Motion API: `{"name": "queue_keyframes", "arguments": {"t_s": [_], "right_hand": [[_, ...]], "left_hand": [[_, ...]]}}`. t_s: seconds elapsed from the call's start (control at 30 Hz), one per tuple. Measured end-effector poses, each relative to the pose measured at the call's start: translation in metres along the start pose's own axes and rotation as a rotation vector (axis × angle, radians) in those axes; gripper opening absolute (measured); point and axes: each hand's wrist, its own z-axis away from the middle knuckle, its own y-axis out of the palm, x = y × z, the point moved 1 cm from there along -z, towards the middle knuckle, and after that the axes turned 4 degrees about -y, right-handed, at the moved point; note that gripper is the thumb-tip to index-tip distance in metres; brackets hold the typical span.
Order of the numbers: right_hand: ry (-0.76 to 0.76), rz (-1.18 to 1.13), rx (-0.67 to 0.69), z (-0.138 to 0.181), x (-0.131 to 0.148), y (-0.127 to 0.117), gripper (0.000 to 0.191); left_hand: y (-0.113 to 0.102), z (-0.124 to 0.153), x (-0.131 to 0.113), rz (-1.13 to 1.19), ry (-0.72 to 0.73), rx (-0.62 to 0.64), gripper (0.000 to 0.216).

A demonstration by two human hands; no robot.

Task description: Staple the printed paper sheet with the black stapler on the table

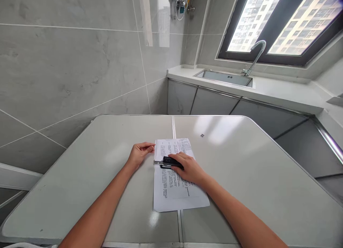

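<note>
A printed sheaf of white paper (174, 191) lies on the pale folding table (80, 191), near its middle seam. A black stapler (167, 161) sits across the paper's left edge, its metal jaw pointing left. My right hand (189, 167) lies on top of the stapler, fingers curled over it and pressing down. My left hand (139, 153) rests just left of the paper, its thumb and fingers pinching the sheet's upper left edge.
A tiled wall rises behind the table. At the back right runs a white counter (281, 92) with a steel sink (223, 77) and a curved tap (255, 55) under a window. A small dark mark (202, 135) sits on the tabletop.
</note>
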Motion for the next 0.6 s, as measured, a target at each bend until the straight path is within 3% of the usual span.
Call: {"name": "queue_keyframes", "arguments": {"t_s": [0.27,0.43,0.6], "right_hand": [[-0.018,0.016,-0.272,0.007,-0.01,-0.001,0.031],[-0.009,0.019,-0.286,0.007,-0.012,0.0,0.03],[-0.018,0.03,-0.262,0.007,-0.012,0.001,0.031]], "left_hand": [[0.012,0.012,-0.012,-0.131,0.101,0.117,0.024],[0.018,0.021,-0.017,-0.336,0.148,0.13,0.036],[0.025,0.025,-0.016,-0.52,0.222,0.212,0.036]]}}
